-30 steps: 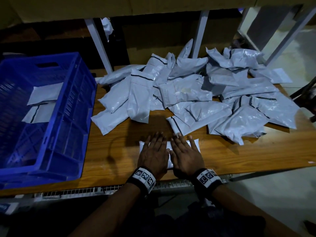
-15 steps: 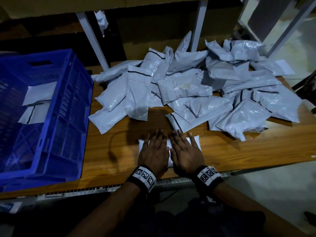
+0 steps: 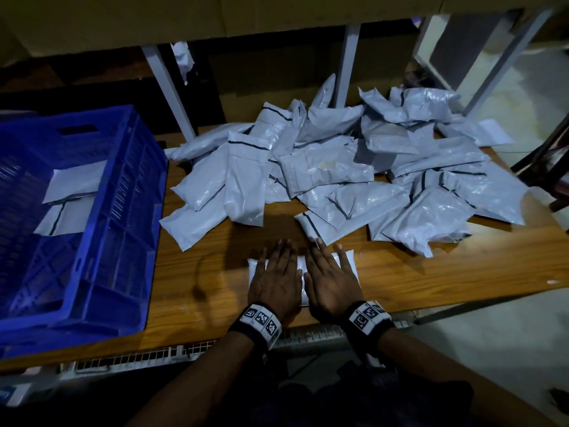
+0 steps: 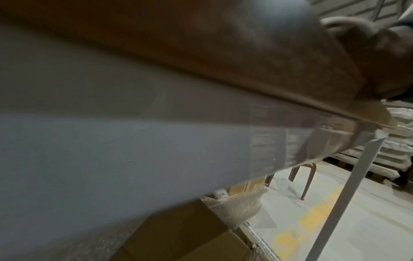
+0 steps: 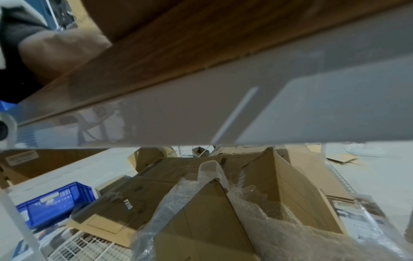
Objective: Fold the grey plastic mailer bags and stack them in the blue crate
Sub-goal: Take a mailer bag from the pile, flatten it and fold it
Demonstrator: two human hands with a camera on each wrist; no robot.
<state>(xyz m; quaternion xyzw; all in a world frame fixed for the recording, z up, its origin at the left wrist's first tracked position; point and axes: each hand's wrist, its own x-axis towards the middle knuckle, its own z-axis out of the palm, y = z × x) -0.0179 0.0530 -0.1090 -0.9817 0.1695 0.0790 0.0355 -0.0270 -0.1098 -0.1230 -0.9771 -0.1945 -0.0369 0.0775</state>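
Two hands lie flat on one folded mailer bag (image 3: 346,263) at the near edge of the wooden table (image 3: 431,278). Our left hand (image 3: 275,283) covers the bag's left half and our right hand (image 3: 331,280) covers its right half, the two side by side and almost touching. All our fingers are straight and spread, pressing down; nothing is pinched or gripped. Only the bag's left edge, its far right corner and a pale strip between our hands show.

Farther back, a loose heap of grey mailer bags (image 3: 323,167) spreads across the middle and right of the table, many overlapping and some showing a dark strip along one edge. One bag (image 3: 326,224) at the near side of the heap lies just beyond our right fingertips.

On the left of the table stands the blue crate (image 3: 135,211), and inside it lie two folded bags (image 3: 74,192), one partly overlapping the other.

From the left wrist view we see mostly a blurred grey surface and the table's edge, with a brown chair (image 4: 299,178) on the floor beyond. From the right wrist view, below the table's edge, we see cardboard boxes (image 5: 279,194) with bubble wrap (image 5: 212,199) and a second blue crate (image 5: 53,204) on the floor.
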